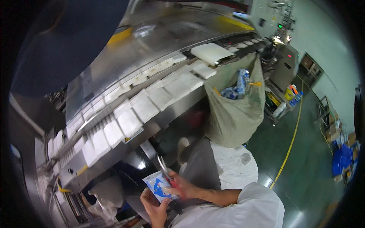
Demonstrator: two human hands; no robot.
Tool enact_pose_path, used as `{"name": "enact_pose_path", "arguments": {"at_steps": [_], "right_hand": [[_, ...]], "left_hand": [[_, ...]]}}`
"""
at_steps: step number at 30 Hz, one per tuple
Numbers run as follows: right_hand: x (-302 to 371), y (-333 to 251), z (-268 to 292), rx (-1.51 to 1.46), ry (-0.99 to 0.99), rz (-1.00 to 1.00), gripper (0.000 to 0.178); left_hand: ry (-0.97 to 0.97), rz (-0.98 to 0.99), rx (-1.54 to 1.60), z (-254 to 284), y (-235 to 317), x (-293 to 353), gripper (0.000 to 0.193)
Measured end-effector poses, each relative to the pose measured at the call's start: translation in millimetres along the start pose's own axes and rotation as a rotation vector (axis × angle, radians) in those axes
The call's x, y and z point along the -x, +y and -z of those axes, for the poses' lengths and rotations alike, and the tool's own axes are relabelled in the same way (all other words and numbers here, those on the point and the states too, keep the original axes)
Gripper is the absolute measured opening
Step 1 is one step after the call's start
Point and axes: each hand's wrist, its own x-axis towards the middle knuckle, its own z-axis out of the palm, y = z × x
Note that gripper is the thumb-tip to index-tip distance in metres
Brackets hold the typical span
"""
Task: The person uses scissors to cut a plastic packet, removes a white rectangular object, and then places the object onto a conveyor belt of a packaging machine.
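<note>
In my left hand point(155, 209) is a small white and blue packet point(156, 187) with a cartoon figure on it, pinched along its lower edge. My right hand point(186, 185) is wrapped round a pair of red-handled scissors point(163, 167) and is slightly blurred. The metal blades point up and away from me, at the packet's upper right corner. Whether they touch the packet I cannot tell. Both hands are low in the view, close to my lap.
A conveyor point(167, 114) carrying rows of white folded pads point(129, 121) runs diagonally ahead of me. At its right hangs a beige sack point(235, 117) with blue and white packets point(239, 89) inside. A white-covered round seat point(239, 163) is beside my leg. Blue bins point(342, 161) stand far right.
</note>
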Motion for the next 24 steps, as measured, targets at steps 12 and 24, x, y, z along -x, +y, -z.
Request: {"name": "enact_pose_path", "arguments": {"at_steps": [12,24], "right_hand": [[-8,-20,-9,0.298,-0.165,-0.005,0.062],[23,-59,28,0.713,-0.340,-0.179,0.035]], "left_hand": [[-0.152,0.282,0.235,28,8,-3,0.062],[0.198,0.054,0.294,33,53,-56,0.041]]}}
